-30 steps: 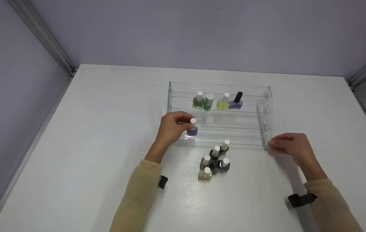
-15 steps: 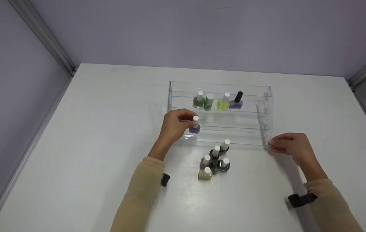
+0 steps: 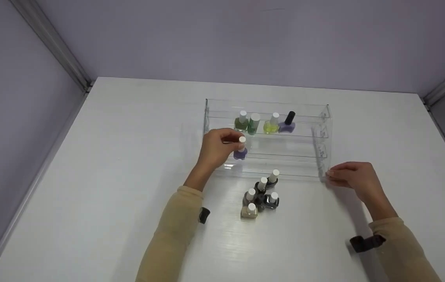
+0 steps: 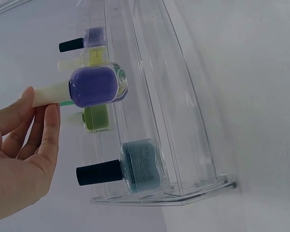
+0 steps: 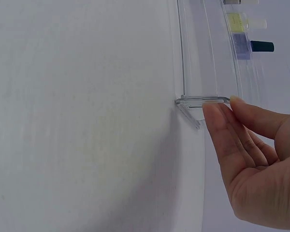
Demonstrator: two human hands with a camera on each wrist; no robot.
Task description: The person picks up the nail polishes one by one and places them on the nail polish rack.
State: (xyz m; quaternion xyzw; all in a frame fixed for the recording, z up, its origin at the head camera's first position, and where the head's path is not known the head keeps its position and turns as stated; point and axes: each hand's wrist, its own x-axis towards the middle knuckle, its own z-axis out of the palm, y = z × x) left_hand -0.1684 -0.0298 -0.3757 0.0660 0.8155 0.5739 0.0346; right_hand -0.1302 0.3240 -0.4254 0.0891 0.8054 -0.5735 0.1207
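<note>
At the left of a white table (image 3: 100, 164), a tan sleeve (image 3: 171, 231) with a small black device (image 3: 204, 215) at its cuff leads up to a person's left hand (image 3: 217, 149), thumb and fingers clamped on the white cap of a purple bottle (image 3: 240, 154). The bottle is cap up, in front of the left part of a clear tiered rack (image 3: 285, 147); whether its base touches a shelf cannot be told. Farther left, near the rack's end panel, the left wrist view shows a blue-grey bottle (image 4: 142, 166) with a black cap. Along an upper row, left to right, stand an olive-green bottle (image 3: 241, 125) and a green bottle (image 3: 253, 127), close together under white caps, then, past a gap, a white-capped yellow bottle (image 3: 271, 128) just beside a lilac bottle (image 3: 286, 128) whose black cap leans to the right. On the table in front of the rack, a tight cluster gathers a beige bottle (image 3: 249, 212), nearest the wearer, with several dark bottles (image 3: 272, 201), most of them white-capped. At right, the right hand (image 3: 355, 178) pinches the rack's near right corner, thumb and fingertips together on the clear plastic. Below it, the other tan sleeve (image 3: 400, 246) carries a black wrist device (image 3: 366, 243). A pale lavender wall (image 3: 222, 43) rises behind the table.
</note>
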